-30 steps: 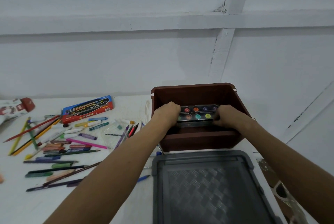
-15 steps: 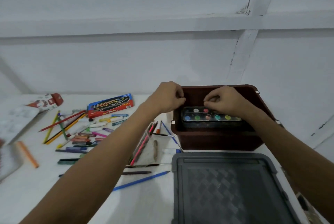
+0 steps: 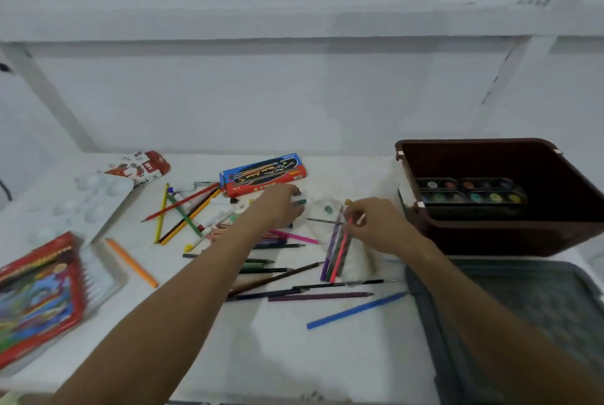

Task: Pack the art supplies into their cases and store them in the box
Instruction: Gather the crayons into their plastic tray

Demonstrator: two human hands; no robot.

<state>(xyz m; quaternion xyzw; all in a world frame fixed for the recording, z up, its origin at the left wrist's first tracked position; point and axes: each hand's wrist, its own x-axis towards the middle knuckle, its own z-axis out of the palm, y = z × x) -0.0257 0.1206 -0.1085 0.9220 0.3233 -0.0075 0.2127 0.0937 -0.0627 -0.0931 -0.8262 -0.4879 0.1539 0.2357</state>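
Reading "PASTELS": red pastel box [image 3: 143, 169] lettering.

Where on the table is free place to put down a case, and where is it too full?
Free: the near table between the arms, in front of the blue pencil, and the back strip between the blue-red case and the box. Crowded: the middle, where both hands reach among loose pencils.
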